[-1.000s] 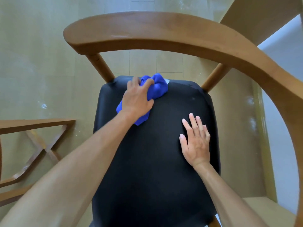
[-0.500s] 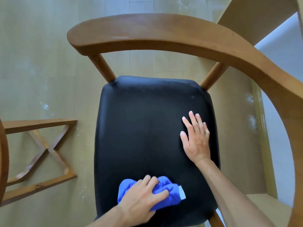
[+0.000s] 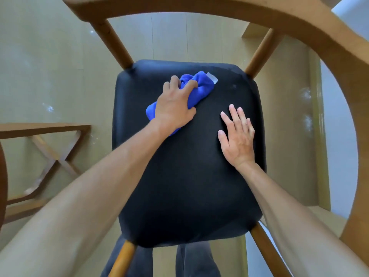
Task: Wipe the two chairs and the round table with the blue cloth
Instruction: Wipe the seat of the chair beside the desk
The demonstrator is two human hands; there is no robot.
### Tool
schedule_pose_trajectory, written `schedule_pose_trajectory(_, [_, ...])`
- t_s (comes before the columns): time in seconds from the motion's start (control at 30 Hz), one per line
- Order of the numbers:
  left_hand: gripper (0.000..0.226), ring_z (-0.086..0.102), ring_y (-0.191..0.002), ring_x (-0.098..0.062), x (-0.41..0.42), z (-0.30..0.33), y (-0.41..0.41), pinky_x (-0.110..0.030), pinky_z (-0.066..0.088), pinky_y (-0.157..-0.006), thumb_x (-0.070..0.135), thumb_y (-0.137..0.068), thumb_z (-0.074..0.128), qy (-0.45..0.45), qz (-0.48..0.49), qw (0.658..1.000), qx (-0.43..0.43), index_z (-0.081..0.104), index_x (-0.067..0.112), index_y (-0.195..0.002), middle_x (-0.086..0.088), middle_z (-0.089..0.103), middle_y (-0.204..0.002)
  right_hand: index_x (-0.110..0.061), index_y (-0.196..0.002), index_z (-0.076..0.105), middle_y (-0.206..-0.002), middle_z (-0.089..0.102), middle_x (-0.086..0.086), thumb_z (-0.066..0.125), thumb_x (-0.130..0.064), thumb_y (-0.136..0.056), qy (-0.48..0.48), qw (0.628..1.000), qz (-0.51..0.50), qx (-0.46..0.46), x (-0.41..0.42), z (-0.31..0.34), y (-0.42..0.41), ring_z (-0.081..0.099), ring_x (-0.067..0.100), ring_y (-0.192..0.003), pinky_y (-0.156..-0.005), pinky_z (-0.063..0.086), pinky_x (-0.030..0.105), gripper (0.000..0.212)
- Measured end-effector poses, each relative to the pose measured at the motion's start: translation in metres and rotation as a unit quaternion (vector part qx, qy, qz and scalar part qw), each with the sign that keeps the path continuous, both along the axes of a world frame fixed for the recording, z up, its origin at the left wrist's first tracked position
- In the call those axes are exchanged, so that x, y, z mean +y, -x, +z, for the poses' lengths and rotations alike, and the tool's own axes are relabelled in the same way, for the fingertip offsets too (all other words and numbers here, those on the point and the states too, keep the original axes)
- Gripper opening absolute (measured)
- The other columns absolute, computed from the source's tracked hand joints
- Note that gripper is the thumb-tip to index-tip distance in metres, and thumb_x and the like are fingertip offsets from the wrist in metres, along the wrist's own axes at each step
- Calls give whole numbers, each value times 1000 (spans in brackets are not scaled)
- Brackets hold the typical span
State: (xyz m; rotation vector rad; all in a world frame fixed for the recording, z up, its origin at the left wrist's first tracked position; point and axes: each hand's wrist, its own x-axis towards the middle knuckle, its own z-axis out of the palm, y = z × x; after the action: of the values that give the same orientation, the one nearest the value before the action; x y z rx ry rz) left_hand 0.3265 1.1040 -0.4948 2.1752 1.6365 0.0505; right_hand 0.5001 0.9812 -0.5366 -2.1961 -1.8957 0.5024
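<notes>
Blue cloth (image 3: 199, 87) back near backrest (image 3: 299, 15).

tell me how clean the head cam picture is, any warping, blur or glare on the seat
Head view: strong wide-angle warping, the wooden backrest rail bows around the frame and the forearms balloon near the bottom edge; soft even daylight, no hard shadows; the black seat is matte with only a faint sheen at its far edge; the left hand and blue cloth look slightly soft.

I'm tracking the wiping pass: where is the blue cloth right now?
In the head view the blue cloth is bunched under the left hand on the far part of the black seat, left of the flat right hand.
</notes>
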Motion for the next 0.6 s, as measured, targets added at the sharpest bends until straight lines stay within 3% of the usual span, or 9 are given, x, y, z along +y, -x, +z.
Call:
schedule_pose_trajectory(0.2, [51, 47, -86, -32, -119, 10, 24, -29, 28, -55, 20, -66, 70, 43, -125, 991, -19, 61, 17, -116, -14, 49, -107, -18, -145, 40, -159, 21, 2, 46, -20, -94, 9, 1000, 6, 16, 1, 3, -2, 13, 22, -148, -117, 6, 41, 51])
schedule_pose_trajectory(0.37, [48, 47, -76, -29, -203, 20, 52, -33, 46, -55, 22, -61, 70, 124, -283, 950, -39, 61, 19, -108, -13, 54, -99, -19, -145, 39, -159, 21, 1, 48, -21, -94, 11, 1000, 4, 17, 1, 2, -2, 13, 22, -148, -118, 6, 43, 52])
schedule_pose_trajectory(0.5, [44, 42, -91, -29, -196, 18, 60, -42, 48, -71, 23, -78, 55, 183, -400, 898, 0, 49, 23, -122, -11, 46, -116, -19, -146, 38, -160, 19, 1, 47, -22, -95, 18, 1000, 8, 4, 1, 3, -3, 12, 22, -148, -118, 6, 42, 52])
schedule_pose_trajectory(0.53, [45, 42, -94, -29, -178, 17, 58, -41, 47, -73, 24, -79, 55, 159, -405, 901, -1, 48, 24, -124, -11, 45, -118, -19, -146, 38, -160, 20, 2, 47, -22, -95, 16, 1000, 9, 1, 1, 2, -3, 12, 22, -148, -118, 6, 42, 52])
schedule_pose_trajectory(0.6, [49, 43, -99, -30, -123, 14, 49, -38, 46, -68, 24, -79, 58, 95, -324, 941, -9, 51, 24, -127, -11, 43, -119, -18, -146, 38, -159, 20, 3, 46, -23, -95, 8, 1000, 11, -8, 0, 0, -2, 13, 23, -148, -118, 8, 43, 52])
